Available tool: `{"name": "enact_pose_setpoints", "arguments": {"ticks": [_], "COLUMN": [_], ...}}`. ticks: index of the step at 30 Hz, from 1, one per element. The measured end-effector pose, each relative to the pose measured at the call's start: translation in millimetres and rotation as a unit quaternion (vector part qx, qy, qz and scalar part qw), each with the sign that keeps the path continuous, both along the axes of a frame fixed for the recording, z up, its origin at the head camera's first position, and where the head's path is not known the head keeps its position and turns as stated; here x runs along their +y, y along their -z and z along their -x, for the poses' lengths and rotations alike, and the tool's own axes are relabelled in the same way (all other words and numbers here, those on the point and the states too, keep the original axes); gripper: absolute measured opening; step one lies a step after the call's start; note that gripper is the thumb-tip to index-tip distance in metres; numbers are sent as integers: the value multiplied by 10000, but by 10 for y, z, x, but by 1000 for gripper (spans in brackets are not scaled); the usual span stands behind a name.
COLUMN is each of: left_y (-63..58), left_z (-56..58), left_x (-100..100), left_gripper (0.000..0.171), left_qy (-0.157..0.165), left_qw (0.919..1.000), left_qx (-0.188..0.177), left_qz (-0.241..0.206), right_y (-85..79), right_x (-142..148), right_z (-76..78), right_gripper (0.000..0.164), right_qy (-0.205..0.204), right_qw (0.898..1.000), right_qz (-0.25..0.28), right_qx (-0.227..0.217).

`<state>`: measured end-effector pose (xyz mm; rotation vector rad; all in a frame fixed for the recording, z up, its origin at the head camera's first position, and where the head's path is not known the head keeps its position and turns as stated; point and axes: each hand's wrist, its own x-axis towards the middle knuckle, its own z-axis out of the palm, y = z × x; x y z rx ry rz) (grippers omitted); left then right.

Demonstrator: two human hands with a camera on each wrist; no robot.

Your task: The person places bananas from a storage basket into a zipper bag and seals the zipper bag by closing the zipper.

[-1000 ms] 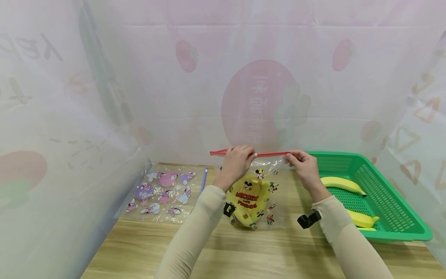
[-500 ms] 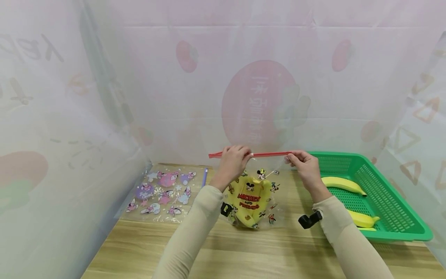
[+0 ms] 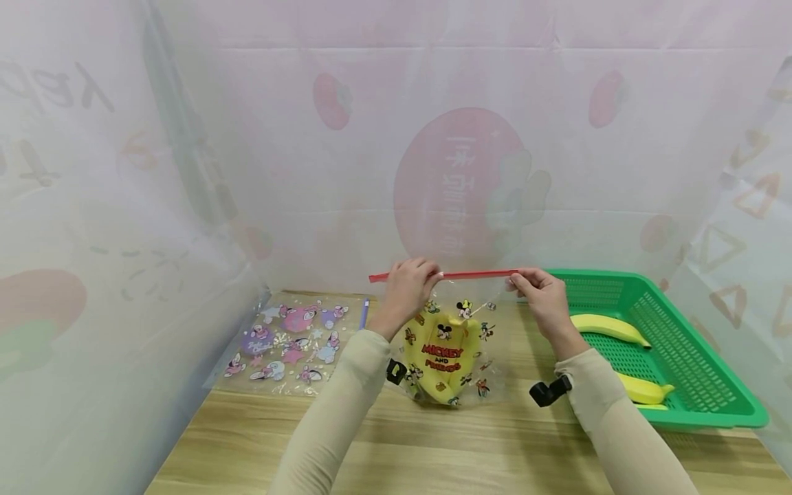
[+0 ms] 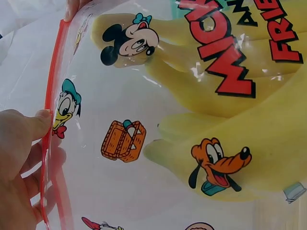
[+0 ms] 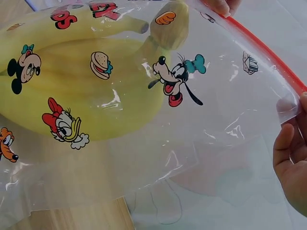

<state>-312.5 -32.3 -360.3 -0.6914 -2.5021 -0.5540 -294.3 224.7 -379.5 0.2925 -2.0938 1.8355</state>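
Observation:
A clear zip bag [image 3: 495,371] with a red zip strip and cartoon prints stands on the table, several yellow bananas [image 4: 201,91] inside it. My left hand [image 3: 410,292] pinches the red strip [image 3: 476,274] left of its middle, thumb on the near side and fingers behind, as the left wrist view shows. At the strip's right end, my right hand [image 3: 543,299] pinches the bag's top corner. The strip runs taut and nearly level between the two hands, and its left end sticks out past my left hand.
A flat clear bag [image 3: 291,344] with pink and purple prints and a purple zip lies at the left. To the right stands a green basket [image 3: 711,357] holding bananas [image 3: 609,326]. Printed white sheets [image 3: 346,165] enclose the wooden table [image 3: 445,447] at the back and sides.
My left hand has slid a little to the left along the red strip. My right hand stays at the right corner, and the bag has shifted only slightly.

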Motion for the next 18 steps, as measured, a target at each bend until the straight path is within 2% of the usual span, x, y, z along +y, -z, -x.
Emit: {"name": "enact_pose_setpoints", "arguments": {"ticks": [18], "left_y": [65], "left_z": [49], "left_x": [-119], "left_gripper": [17], "left_qy": [-51], "left_qw": [9999], "left_qx": [14], "left_qz": [-125], "right_y": [22], "right_x": [29], "right_z": [18], "right_gripper": [37], "right_qy": [136], "right_qw": [9999], "right_qz": [-15], "right_qx": [-12]}}
